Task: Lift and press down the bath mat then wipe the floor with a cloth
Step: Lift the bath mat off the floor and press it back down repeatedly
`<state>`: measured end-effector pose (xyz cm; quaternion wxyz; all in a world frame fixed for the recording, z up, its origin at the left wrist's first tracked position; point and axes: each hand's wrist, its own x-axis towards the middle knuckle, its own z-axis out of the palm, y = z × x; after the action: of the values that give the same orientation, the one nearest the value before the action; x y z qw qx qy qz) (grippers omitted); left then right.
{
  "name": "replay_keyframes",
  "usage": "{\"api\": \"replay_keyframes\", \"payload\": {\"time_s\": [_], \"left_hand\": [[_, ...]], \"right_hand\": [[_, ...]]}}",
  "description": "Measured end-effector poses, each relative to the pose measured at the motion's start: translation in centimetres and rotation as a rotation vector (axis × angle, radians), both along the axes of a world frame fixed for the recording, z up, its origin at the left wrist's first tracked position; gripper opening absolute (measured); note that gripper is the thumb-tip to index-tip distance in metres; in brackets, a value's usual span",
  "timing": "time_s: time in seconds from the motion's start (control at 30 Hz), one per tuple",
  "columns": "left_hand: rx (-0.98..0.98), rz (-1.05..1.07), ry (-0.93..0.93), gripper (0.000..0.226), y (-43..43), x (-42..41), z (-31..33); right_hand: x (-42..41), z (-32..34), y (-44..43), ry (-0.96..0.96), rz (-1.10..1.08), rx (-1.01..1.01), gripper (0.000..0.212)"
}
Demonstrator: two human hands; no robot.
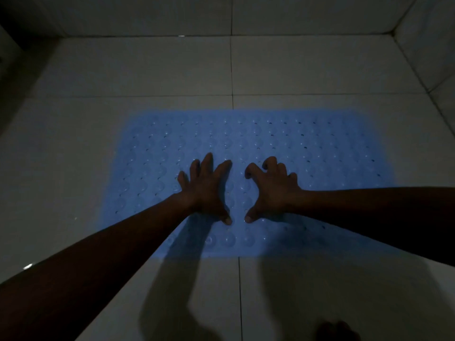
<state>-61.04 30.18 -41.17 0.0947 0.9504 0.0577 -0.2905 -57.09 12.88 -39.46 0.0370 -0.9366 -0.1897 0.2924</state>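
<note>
A light blue bath mat (307,148) with rows of round bumps and small holes lies flat on the white tiled floor (147,70). My left hand (205,189) rests palm-down on the mat's middle, fingers spread. Beside it, my right hand (269,189) also bears on the mat, its fingers arched and apart, fingertips touching the surface. The two thumbs nearly meet. Both forearms cross the mat's near edge and hide part of it. No cloth is in view.
The room is dim. Tiled walls rise at the back (221,13) and on the right (433,45). A dark shape fills the upper left corner (14,25). A foot (337,331) shows at the bottom edge, with shadows of my arms on the near tiles.
</note>
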Motion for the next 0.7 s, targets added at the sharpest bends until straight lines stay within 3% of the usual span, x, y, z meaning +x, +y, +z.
{"api": "replay_keyframes", "payload": {"time_s": [0.47,0.63,0.7], "left_hand": [[0.001,0.008,-0.032,0.144,0.2,-0.7,0.2],[0.028,-0.102,-0.01,0.147,0.7,-2.4,-0.1],[0.028,-0.099,-0.03,0.148,0.7,-2.6,-0.5]], "right_hand": [[-1.5,-0.1,-0.3,-0.039,-0.026,0.032,0.102],[-2.9,-0.8,-2.2,0.007,0.095,0.013,0.134],[-3.2,-0.9,-2.2,0.002,0.107,0.002,0.137]]}}
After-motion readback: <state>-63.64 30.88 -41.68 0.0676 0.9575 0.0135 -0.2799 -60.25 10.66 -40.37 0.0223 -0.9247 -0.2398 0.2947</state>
